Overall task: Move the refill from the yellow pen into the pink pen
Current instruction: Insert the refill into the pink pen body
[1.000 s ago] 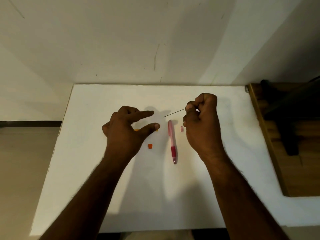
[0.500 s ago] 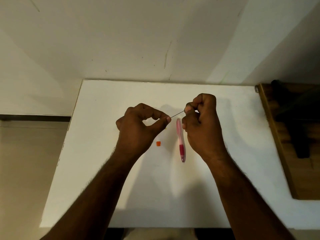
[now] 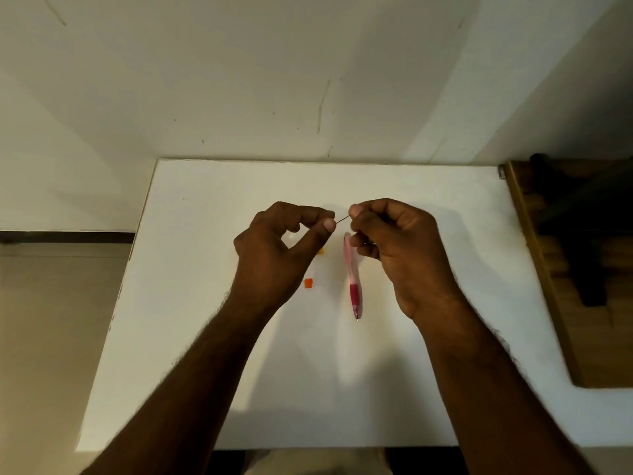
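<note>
1. White table (image 3: 205, 337) fills the middle of the view, pushed against a pale scuffed wall; a brown wooden surface (image 3: 565, 337) adjoins its right edge.
2. Compared with half a second ago, the left hand (image 3: 274, 258) has risen and moved closer to the right hand (image 3: 400, 255); its thumb and forefinger are now pinched at the free end of the refill (image 3: 343, 219).
3. Right hand stays curled in a loose fist, gripping the other end of that thin dark rod between thumb and forefinger, so the refill spans the short gap between both hands above the table's centre.
4. Only a short stretch of refill shows; the rest is hidden in the fingers.
5. Pink pen (image 3: 352, 275) lies on the table just below the hands, tip pointing at the near edge, its far end behind the right fingers.
6. An orange bit (image 3: 308, 283) lies left of it; a yellow-orange piece (image 3: 321, 251) peeks from behind the left thumb, too covered to identify.
</note>
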The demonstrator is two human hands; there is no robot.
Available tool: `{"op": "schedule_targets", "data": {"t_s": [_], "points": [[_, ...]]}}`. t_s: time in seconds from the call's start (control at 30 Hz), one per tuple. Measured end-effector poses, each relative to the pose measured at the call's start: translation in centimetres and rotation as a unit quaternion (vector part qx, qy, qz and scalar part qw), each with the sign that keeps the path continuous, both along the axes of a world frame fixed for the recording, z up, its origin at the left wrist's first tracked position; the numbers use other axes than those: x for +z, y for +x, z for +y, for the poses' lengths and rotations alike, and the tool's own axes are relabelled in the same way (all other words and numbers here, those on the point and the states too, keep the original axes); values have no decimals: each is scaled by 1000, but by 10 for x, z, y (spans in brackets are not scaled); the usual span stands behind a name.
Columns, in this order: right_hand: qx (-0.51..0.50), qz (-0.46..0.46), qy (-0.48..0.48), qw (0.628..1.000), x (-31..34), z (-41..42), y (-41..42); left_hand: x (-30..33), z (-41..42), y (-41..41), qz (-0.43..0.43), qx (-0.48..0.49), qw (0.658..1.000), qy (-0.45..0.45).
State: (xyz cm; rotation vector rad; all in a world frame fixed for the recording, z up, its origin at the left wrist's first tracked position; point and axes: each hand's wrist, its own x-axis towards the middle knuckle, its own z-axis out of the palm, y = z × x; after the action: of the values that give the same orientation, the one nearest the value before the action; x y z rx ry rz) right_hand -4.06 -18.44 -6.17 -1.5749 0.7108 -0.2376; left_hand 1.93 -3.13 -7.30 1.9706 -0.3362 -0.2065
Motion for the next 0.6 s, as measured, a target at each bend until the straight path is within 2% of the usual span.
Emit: {"op": "schedule_targets", "data": {"t_s": [0.07, 0.13, 0.23, 0.3, 0.6], "points": [[-60, -18, 10, 998, 2, -10, -2, -7, 1, -3, -105, -62, 988, 94], [-116, -35, 26, 992, 3, -19, -4, -11, -1, -10, -200, -137, 949, 203], [-156, -43, 27, 987, 3, -25, -5, -18, -10, -25, -227, -219, 898, 307], [-153, -41, 16, 987, 2, -26, -5, -22, -16, -34, -209, -243, 889, 326], [-147, -38, -3, 988, 2, -24, -2, -28, -20, -35, -182, -215, 903, 323]]}}
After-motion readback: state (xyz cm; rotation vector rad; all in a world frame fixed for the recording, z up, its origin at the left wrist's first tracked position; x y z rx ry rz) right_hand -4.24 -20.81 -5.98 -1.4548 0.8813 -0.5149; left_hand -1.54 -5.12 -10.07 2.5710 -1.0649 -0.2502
